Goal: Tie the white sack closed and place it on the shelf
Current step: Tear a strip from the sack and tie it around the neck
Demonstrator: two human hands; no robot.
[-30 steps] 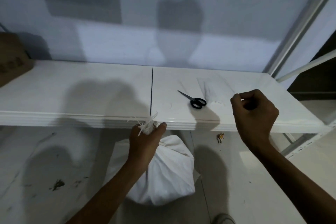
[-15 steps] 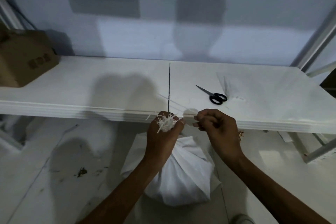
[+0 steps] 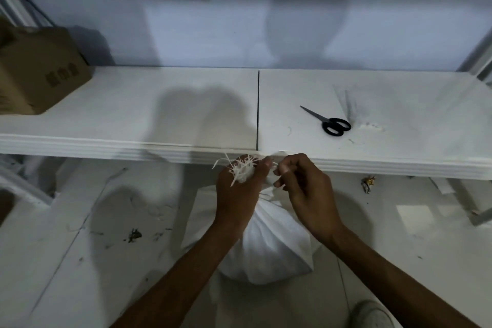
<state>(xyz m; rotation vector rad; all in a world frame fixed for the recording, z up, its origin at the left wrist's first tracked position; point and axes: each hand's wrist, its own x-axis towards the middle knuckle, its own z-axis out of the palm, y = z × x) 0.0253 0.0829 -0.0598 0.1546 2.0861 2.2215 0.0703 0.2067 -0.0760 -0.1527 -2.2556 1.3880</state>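
Observation:
A full white sack (image 3: pixel 269 245) stands on the floor just below the front edge of the white shelf (image 3: pixel 165 114). My left hand (image 3: pixel 237 194) is clenched around the sack's gathered neck, and frayed white fibres (image 3: pixel 241 168) stick up out of the fist. My right hand (image 3: pixel 300 189) is right beside it, fingers pinched on a thin white string (image 3: pixel 274 165) at the neck. The string is faint and hard to follow.
Black scissors (image 3: pixel 328 122) lie on the shelf's right half, with a pale strip of material (image 3: pixel 351 106) behind them. A brown cardboard box (image 3: pixel 37 72) sits at the shelf's left end. Scraps and dirt (image 3: pixel 133 234) litter the floor; a shoe tip (image 3: pixel 372 314) shows bottom right.
My right hand came from over the shelf's right side down to the sack's neck, beside my left hand. The view shifted left, bringing the cardboard box into sight.

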